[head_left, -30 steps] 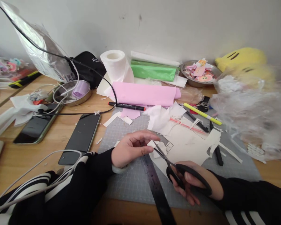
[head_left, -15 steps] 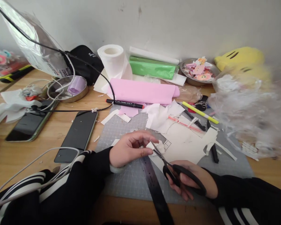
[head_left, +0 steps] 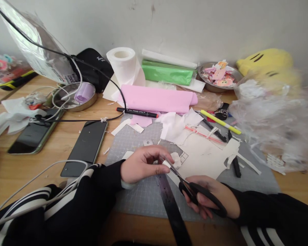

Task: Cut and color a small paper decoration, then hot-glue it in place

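Between thumb and fingers, my left hand [head_left: 145, 163] pinches a small piece of white paper [head_left: 166, 164]. My right hand [head_left: 210, 194] is wrapped around the handles of black-handled scissors [head_left: 191, 189], whose blades point up and left and meet the paper at my left fingertips. Under both hands lies a grey cutting mat [head_left: 133, 201]. A dark metal ruler [head_left: 169, 205] runs beneath my left hand toward the front edge. Just beyond the scissors rests a large sheet of white paper [head_left: 202, 155] with cut edges.
Paper scraps, a black marker [head_left: 137, 112], a yellow pen [head_left: 220, 122] and folded pink paper [head_left: 156, 99] lie behind the hands. Two phones [head_left: 84, 148] and cables are at left. A metal bowl of cutouts [head_left: 237, 77] and crumpled clear plastic [head_left: 279, 119] stand right.
The scissor blades have closed further on the small paper, and less of it shows at my left fingertips. Both hands stay nearly in place.
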The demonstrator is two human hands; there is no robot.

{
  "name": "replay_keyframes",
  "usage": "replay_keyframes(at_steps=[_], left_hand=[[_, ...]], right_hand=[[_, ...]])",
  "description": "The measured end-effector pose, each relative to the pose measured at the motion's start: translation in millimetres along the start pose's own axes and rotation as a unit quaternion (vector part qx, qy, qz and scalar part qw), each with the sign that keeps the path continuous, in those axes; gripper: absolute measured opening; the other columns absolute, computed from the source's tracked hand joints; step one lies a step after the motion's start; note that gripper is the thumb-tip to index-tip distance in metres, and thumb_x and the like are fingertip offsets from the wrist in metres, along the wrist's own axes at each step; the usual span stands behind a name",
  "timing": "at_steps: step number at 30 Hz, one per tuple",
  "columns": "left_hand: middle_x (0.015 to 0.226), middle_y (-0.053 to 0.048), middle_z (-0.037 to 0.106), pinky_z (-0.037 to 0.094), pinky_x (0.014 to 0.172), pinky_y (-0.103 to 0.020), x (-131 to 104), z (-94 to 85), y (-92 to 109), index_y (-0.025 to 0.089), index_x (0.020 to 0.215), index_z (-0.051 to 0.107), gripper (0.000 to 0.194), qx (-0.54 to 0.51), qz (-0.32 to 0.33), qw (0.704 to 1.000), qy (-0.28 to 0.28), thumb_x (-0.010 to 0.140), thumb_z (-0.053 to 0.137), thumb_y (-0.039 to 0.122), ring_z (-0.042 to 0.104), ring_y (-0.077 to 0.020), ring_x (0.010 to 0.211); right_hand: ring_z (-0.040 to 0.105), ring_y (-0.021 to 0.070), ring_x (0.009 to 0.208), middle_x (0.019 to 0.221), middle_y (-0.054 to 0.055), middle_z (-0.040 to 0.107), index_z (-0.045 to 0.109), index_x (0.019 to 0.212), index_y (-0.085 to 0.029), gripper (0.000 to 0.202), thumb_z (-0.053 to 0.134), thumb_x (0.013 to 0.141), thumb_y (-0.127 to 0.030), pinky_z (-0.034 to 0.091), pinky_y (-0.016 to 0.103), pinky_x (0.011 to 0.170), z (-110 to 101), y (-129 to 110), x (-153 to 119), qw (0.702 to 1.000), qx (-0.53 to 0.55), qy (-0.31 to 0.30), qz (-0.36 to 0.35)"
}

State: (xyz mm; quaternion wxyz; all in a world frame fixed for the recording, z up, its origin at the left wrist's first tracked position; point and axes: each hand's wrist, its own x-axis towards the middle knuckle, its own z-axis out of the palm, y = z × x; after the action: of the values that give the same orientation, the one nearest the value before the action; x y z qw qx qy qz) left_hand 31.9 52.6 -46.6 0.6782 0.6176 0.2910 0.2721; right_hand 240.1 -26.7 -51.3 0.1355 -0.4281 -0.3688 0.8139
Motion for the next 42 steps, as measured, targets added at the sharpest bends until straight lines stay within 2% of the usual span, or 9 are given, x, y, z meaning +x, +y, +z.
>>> replay_keyframes(at_steps=[5,10,15,28,35,42], left_hand=[[0.077,-0.005,0.064,0.048,0.067,-0.024,0,-0.2,0,0.013,0.076,0.069,0.008,-0.014,0.0,1.0,-0.016,0.069,0.069,0.017,0.058,-0.0137,0.071],[0.077,-0.005,0.063,0.048,0.066,-0.023,0,-0.5,0,0.013,0.075,0.068,0.01,-0.012,-0.004,1.0,-0.014,0.07,0.07,0.02,0.057,-0.0131,0.07],[0.077,-0.005,0.062,0.045,0.065,-0.023,0,-1.2,1,0.011,0.076,0.066,0.015,-0.006,-0.022,1.0,-0.014,0.069,0.072,0.024,0.055,-0.0118,0.069],[0.067,-0.001,0.055,0.039,0.059,-0.021,-1,-0.6,-1,0.012,0.076,0.065,0.02,-0.04,-0.066,0.997,0.025,0.065,0.073,0.026,0.049,-0.0099,0.064],[0.068,-0.002,0.06,0.043,0.062,-0.021,0,0.2,0,0.011,0.073,0.065,0.019,-0.099,-0.07,0.992,0.022,0.065,0.074,0.025,0.053,-0.0098,0.065],[0.058,0.002,0.057,0.037,0.051,-0.017,2,1.5,-3,0.011,0.068,0.061,0.027,-0.142,-0.082,0.984,0.069,0.066,0.076,0.034,0.047,-0.0047,0.05]], right_hand=[[0.043,0.0025,0.035,0.05,-0.005,0.05,0.048,0.066,-0.014,0.065,0.066,0.047,-0.074,0.03,0.013,0.031,2,1,0,1.0,0.009,-0.003,-0.001],[0.04,0.0012,0.032,0.047,-0.006,0.048,0.047,0.063,-0.014,0.072,0.063,0.038,-0.079,0.027,0.013,0.03,7,-7,-1,0.999,-0.009,0.031,0.035],[0.04,0.0012,0.031,0.045,-0.007,0.047,0.046,0.061,-0.015,0.073,0.062,0.033,-0.081,0.028,0.013,0.03,9,-13,-1,0.998,-0.012,0.04,0.056],[0.04,0.0007,0.034,0.052,-0.006,0.046,0.043,0.067,-0.016,0.067,0.056,0.055,-0.08,0.026,0.011,0.03,1,-3,0,1.0,-0.013,-0.028,-0.004],[0.037,-0.0002,0.032,0.05,-0.006,0.045,0.043,0.067,-0.015,0.061,0.062,0.06,-0.072,0.024,0.01,0.028,2,-5,0,0.999,0.032,-0.034,-0.018],[0.039,0.0015,0.033,0.048,-0.007,0.043,0.042,0.071,-0.016,0.055,0.053,0.072,-0.07,0.03,0.01,0.03,0,3,-2,0.989,0.089,-0.079,-0.086]])
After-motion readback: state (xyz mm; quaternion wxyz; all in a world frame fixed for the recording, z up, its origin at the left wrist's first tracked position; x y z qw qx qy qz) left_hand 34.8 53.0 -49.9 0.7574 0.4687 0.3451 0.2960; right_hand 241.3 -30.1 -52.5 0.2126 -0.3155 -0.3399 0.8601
